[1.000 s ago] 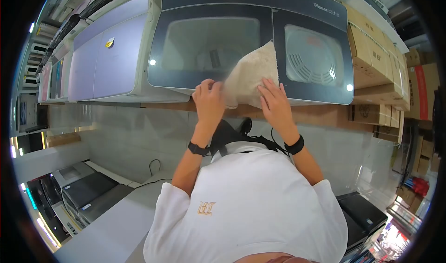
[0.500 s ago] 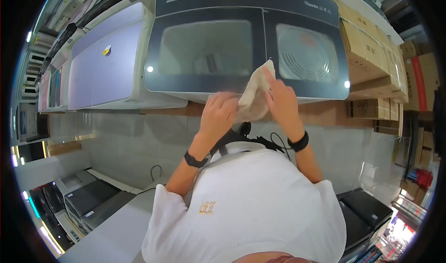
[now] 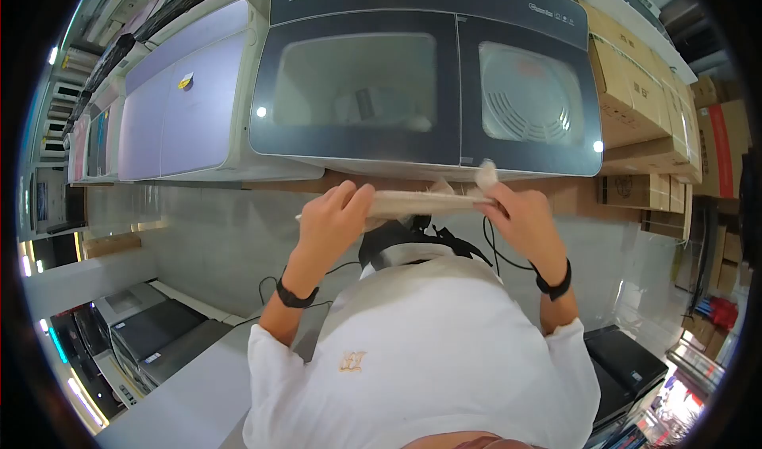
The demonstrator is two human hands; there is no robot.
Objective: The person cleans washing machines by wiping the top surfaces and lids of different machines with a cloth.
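A beige cloth (image 3: 425, 203) is stretched sideways between my two hands, in front of the dark washing machine (image 3: 357, 143). My left hand (image 3: 333, 220) is closed round the cloth's left end. The cloth's right end is pinched in my right hand (image 3: 525, 219), with a small corner sticking up above the fingers. Both hands are in the air, just below the machine's front edge, and the cloth looks narrow and gathered.
A lilac washing machine (image 3: 186, 100) stands to the left of the dark one. Cardboard boxes (image 3: 631, 92) are stacked at the right. Behind me are dark-topped appliances (image 3: 159, 326) at lower left and a black one (image 3: 627, 362) at lower right. Cables lie on the floor (image 3: 206, 243).
The cloth has come down off the machine's lid and is now pulled into a horizontal band. My hands have moved apart and lower, each closed on an end.
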